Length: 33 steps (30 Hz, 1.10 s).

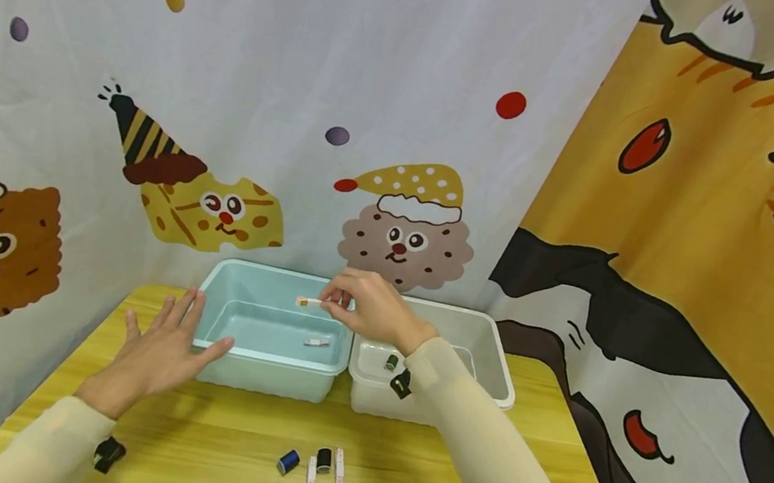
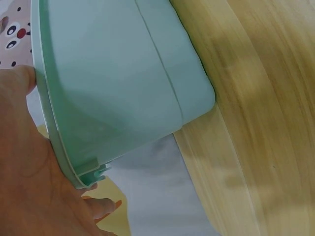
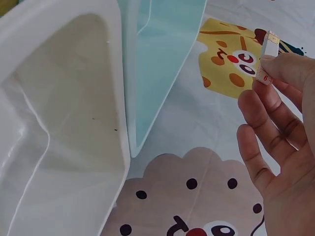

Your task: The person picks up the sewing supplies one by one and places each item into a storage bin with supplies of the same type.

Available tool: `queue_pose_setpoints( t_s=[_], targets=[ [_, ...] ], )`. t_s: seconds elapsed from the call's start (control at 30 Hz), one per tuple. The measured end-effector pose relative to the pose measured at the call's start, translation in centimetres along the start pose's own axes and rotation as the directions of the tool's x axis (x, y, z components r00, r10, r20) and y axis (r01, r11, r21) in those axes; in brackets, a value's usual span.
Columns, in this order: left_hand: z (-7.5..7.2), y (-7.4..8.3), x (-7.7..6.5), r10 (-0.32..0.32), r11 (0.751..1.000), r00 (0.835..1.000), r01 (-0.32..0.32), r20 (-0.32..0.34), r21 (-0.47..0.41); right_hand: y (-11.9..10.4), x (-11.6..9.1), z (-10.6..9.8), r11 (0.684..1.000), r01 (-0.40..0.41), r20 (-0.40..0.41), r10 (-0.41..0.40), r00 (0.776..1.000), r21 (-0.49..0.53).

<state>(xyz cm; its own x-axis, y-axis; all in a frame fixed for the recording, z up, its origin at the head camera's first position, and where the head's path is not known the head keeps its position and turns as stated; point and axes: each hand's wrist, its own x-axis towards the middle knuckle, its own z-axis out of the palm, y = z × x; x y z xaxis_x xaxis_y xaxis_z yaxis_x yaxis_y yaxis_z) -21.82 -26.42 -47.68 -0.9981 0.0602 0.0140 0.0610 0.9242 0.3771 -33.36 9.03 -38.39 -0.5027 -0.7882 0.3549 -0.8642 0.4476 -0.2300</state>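
Note:
My right hand [image 1: 378, 306] pinches a small white folded tape measure [image 1: 308, 302] between thumb and fingertips, above the light blue bin [image 1: 264, 373]. Red digits and a yellowish end show on the tape measure [image 3: 268, 58] in the right wrist view. Inside the blue bin lies another white folded tape measure [image 1: 317, 342]. My left hand [image 1: 156, 349] rests on the bin's left front corner with its fingers spread. To the right, a white bin [image 1: 505, 374] holds a dark green thread spool [image 1: 391, 363]; my right forearm covers part of this bin.
On the table [image 1: 219, 432] in front of the bins lie a blue thread spool [image 1: 288, 461], a black thread spool [image 1: 324, 460] and two folded tape measures, one left [image 1: 311, 477] and one right [image 1: 339, 471]. A printed curtain [image 1: 267, 93] hangs right behind the bins.

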Motion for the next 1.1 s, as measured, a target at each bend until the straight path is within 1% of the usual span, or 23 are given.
queue_pose_setpoints(
  t_s=[0.3,0.53,0.77,1.1],
  targets=[
    [0.0,-0.2,-0.1,0.000,1.000,1.000,0.000,-0.003,-0.010,0.6,1.3,0.7,1.000,-0.026,-0.001,0.026,1.000,0.005],
    [0.1,-0.2,0.0,-0.005,1.000,1.000,0.005,-0.003,-0.011,1.6,2.1,1.6,0.995,-0.097,-0.004,0.097,0.995,0.020],
    [0.2,-0.2,0.0,-0.010,1.000,1.000,0.010,0.003,-0.010,2.3,2.9,2.5,0.989,-0.141,0.003,0.141,0.990,0.041],
    [0.2,-0.1,-0.1,-0.004,1.000,1.000,0.004,-0.002,-0.011,2.7,4.5,3.4,0.971,-0.229,-0.003,0.230,0.973,0.071]
  ],
)
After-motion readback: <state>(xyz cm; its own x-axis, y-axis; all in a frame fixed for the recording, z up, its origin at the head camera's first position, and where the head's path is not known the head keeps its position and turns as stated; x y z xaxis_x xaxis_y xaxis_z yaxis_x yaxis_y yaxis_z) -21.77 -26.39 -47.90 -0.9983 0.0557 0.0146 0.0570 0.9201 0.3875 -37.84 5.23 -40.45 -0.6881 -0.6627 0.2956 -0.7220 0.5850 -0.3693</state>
